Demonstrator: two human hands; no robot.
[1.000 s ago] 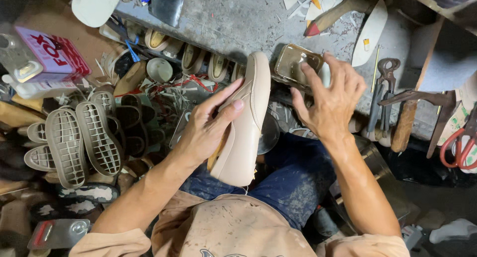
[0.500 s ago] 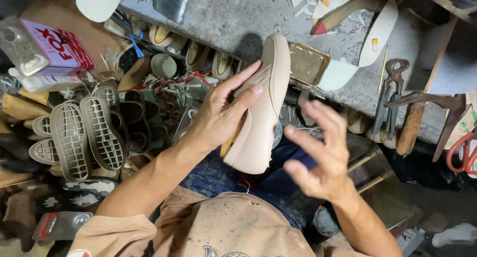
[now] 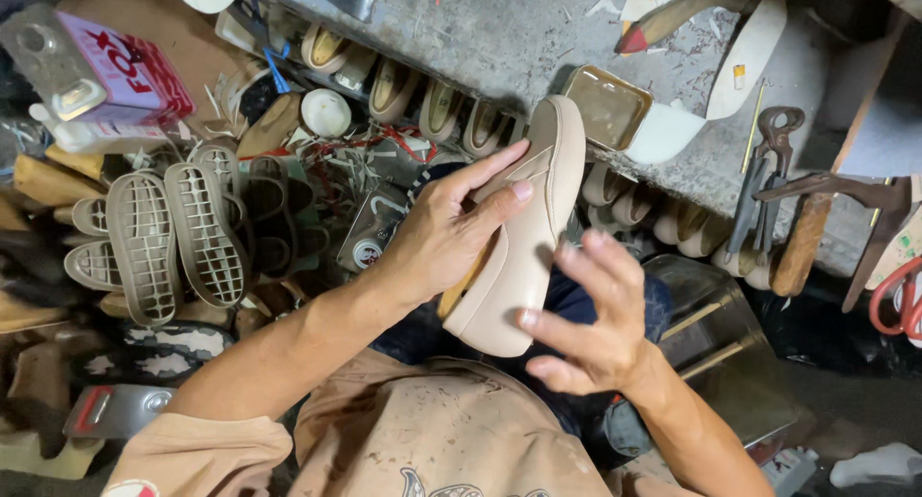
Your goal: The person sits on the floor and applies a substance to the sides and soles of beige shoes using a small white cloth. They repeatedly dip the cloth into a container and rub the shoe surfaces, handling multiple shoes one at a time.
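I see the shoe [image 3: 523, 238] held up over my lap, toe toward 1 o'clock where it nears the edge of the counter [image 3: 499, 26], heel down toward 7 o'clock. My left hand [image 3: 447, 238] grips it from the 9 o'clock side: fingers [image 3: 499, 161] laid across the upper, thumb out of sight, so the hand is closed on the shoe. My right hand [image 3: 591, 329] sits at the heel end, about 5 o'clock of the shoe, fingers spread and slightly blurred, one fingertip touching the heel edge; it grips nothing.

I judge the shoe light, since one hand carries it with no strain. The upper looks like smooth soft leather or a substitute, likely to dent or scuff under a hard pinch, and a bit slick. It keeps a full, firm shape, so something stiff may fill it, though I cannot tell. The best hold, I think, is around the waist, where the left hand sits, with the heel for a second grip.

It is a plain beige slip-on with a rounded toe, a raised seam along the top and a clean matte surface.

Ribbed soles [image 3: 168, 238] lie at 9 o'clock, pincers [image 3: 764, 170] and a hammer [image 3: 816, 218] at 3 o'clock, and a shallow tin [image 3: 607, 106] on the counter just past the toe.
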